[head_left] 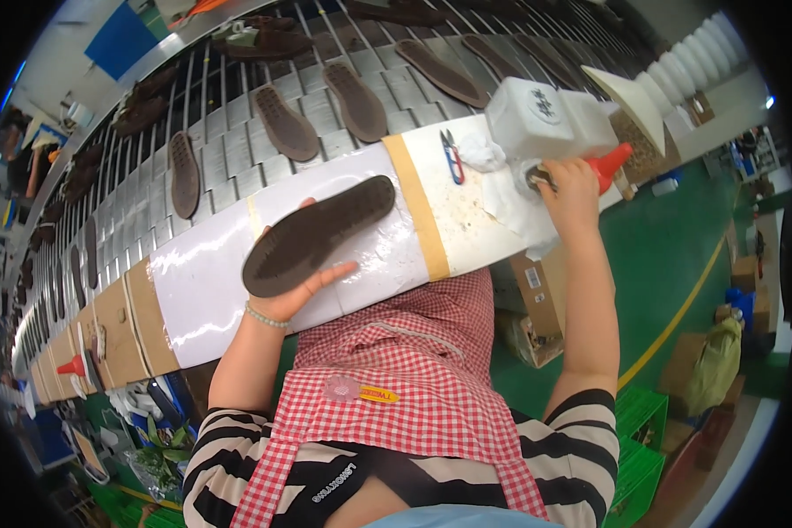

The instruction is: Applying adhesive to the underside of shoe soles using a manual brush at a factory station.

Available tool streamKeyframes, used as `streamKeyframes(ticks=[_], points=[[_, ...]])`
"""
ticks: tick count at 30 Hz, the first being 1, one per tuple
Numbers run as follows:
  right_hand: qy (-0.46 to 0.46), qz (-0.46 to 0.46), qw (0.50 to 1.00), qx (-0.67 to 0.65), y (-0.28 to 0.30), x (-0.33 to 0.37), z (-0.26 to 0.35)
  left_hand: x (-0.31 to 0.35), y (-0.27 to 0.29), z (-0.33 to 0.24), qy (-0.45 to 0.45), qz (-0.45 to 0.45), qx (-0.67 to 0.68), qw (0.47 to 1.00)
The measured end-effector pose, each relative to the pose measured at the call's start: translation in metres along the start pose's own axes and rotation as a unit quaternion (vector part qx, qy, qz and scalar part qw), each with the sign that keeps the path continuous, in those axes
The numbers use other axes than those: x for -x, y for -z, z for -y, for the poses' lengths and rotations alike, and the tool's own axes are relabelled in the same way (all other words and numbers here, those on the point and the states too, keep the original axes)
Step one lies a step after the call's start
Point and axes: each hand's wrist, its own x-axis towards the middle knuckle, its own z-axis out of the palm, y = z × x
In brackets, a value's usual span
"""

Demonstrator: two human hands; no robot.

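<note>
On my left hand (297,297) rests a dark brown shoe sole (319,236), tilted over the white work board. The thumb side shows below the sole, and some of the fingers are hidden behind it. My right hand (572,189) is closed at the board's right end, its fingertips pinched at the mouth of a small whitish container (530,172). A small dark-and-tan thing shows at those fingertips, too little of it to name. Just right of that hand is a red cone-shaped nozzle (611,165).
White jugs (528,119) stand behind my right hand. Blue-and-red thread snips (452,158) lie beside crumpled white tissue (482,153). Beyond the board runs a slatted metal conveyor (229,132) with several soles, including a brown sole (286,123). A cardboard box (537,299) is below the board.
</note>
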Motion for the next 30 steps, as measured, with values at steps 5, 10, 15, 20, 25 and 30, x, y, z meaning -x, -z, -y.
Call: streamKeyframes(ticks=[5, 10, 15, 20, 25, 30], points=[[-0.035, -0.007, 0.998, -0.060, 0.011, 0.006, -0.014, 0.011, 0.016, 0.012, 0.097, 0.072, 0.013, 0.993], [-0.246, 0.070, 0.942, -0.217, 0.023, 0.025, -0.034, 0.002, 0.014, 0.027, 0.114, 0.051, 0.088, 0.988], [-0.224, 0.005, 0.817, -0.530, 0.064, 0.020, 0.024, -0.015, -0.014, 0.041, 0.102, 0.027, 0.112, 0.988], [-0.006, 0.002, 0.849, -0.529, 0.091, 0.018, 0.141, -0.026, -0.041, 0.056, 0.066, 0.018, 0.056, 0.996], [0.137, -0.020, 0.888, -0.439, 0.089, 0.019, 0.187, -0.019, -0.042, 0.062, 0.034, 0.159, 0.026, 0.986], [0.193, -0.036, 0.898, -0.394, 0.078, 0.019, 0.198, -0.016, -0.052, 0.065, 0.046, 0.099, 0.062, 0.992]])
